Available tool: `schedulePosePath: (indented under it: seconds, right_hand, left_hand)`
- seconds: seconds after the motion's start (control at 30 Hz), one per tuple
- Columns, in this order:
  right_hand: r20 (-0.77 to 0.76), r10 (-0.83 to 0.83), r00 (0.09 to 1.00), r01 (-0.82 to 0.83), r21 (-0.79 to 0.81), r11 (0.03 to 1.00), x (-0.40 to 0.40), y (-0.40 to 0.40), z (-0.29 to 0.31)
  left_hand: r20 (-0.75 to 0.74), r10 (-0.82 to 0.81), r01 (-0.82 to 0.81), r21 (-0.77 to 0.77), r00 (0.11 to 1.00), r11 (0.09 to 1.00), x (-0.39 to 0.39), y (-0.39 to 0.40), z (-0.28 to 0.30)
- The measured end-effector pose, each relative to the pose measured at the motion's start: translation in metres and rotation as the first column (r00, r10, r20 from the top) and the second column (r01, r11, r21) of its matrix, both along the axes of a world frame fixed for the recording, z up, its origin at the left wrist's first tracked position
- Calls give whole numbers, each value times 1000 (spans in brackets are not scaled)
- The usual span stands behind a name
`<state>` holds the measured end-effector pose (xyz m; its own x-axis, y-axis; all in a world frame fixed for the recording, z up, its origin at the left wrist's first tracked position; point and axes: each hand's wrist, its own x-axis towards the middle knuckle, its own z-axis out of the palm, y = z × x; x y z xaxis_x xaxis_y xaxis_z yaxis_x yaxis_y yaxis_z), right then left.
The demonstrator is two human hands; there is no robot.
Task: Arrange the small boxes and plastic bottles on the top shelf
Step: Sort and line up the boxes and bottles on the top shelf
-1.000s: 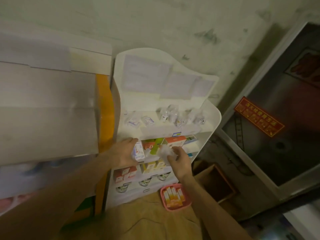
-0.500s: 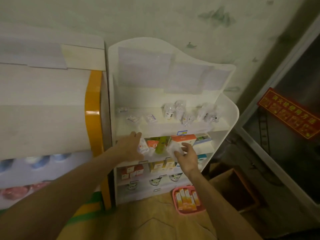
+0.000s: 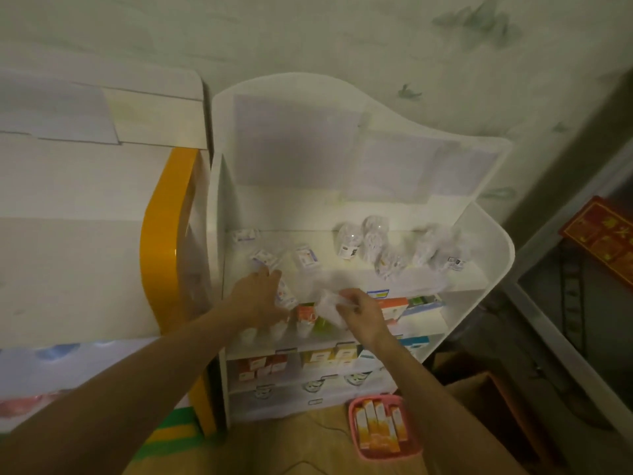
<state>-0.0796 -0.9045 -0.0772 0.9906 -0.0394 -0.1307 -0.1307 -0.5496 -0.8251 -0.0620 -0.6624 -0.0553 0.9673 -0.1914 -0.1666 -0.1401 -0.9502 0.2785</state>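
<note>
The small box (image 3: 286,296) sits in the left hand (image 3: 257,299), fingers closed around it, its long axis tilted up toward the top shelf (image 3: 342,269), which lies just above and beyond. The right hand (image 3: 359,311) pinches a clear plastic bottle (image 3: 329,303), blurred, just below the shelf's front edge. The left hand looks nearer the boxes (image 3: 263,258) lying on the shelf.

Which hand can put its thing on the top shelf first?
Probably the left hand. Its small box is already at the top shelf edge, beside the other boxes. The right hand holds its clear bottle lower.
</note>
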Motion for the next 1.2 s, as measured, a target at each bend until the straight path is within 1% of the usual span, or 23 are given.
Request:
schedulePosePath:
  seconds: [0.13,0.23,0.37,0.53,0.67,0.73,0.8,0.87,0.93,1.0,1.07,1.13,1.2]
  right_hand:
    - [-79,80,994,-80,0,997,43,11,-10]
    - [-127,96,987,-95,11,995,71,19,-18]
    - [-76,93,993,-96,-36,995,101,30,-20]
    - [-9,43,999,-43,-39,998,122,33,-27]
    - [4,9,1000,-9,-39,999,132,37,-34]
    - [34,1,999,2,-84,996,135,40,-37]
    - [92,27,995,-10,-177,984,135,44,-39]
    - [131,39,991,-10,-215,977,131,45,-42]
    - [155,34,987,-9,-164,986,125,45,-46]
    - [160,26,987,-10,-96,995,121,44,-50]
    - [149,12,989,-6,-41,999,119,41,-54]
    - [112,-11,994,9,12,1000,115,39,-59]
    - [99,-8,995,6,17,1000,109,39,-63]
  left_hand:
    - [0,42,-42,-30,999,999,31,8,-9]
    - [-66,76,-80,-59,995,995,52,17,-16]
    - [-126,84,-89,-37,988,995,78,25,-20]
    - [-128,115,-111,40,985,993,101,23,-19]
    - [-133,162,-155,66,978,986,112,16,-25]
    - [-136,178,-168,83,975,982,117,13,-27]
    - [-120,183,-172,98,976,980,120,12,-29]
    - [-94,167,-157,106,981,982,119,12,-29]
    - [-52,167,-161,108,985,981,118,14,-27]
    - [-15,215,-213,85,976,973,116,17,-22]
    - [15,265,-265,35,964,964,116,19,-19]
    - [86,294,-294,-10,952,956,119,22,-19]
    - [144,312,-304,-77,939,950,121,25,-26]
